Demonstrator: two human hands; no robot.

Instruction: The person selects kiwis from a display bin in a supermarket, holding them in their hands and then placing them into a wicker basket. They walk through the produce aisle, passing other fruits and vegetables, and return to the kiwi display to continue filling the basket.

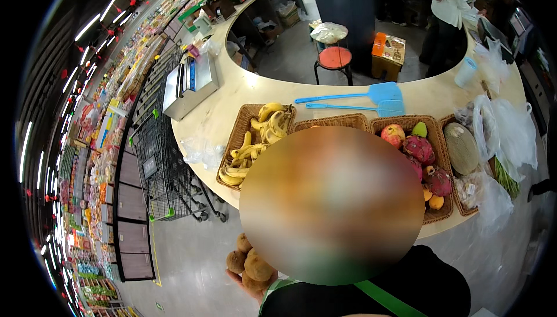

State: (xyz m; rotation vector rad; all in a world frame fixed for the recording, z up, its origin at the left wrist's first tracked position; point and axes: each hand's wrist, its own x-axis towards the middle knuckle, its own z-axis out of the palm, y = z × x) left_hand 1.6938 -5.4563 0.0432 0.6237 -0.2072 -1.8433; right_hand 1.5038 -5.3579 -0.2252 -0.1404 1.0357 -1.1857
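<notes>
Several brown kiwifruit [257, 265] rest piled in my left hand [249, 290], which is held low at the left, palm up, over the floor. A large blurred oval covers the middle of the view, and my right hand does not show. Beyond the blur, wicker baskets line the near edge of a curved counter. Bananas [275, 126] fill the left one. A second wicker basket [343, 121] is mostly hidden by the blur. Dragon fruit [419, 150], a pomegranate [393, 135] and orange fruit [436, 202] lie in the third, and a netted melon [460, 148] in the last.
Two blue fly swatters [385, 99] lie behind the baskets on the pale counter [243, 82]. A metal wrapping machine [191, 82] stands at its left, near a shopping cart [167, 173]. Plastic bags [509, 129] hang at the right. A red stool [334, 57] and a person in white [450, 1] are inside the ring.
</notes>
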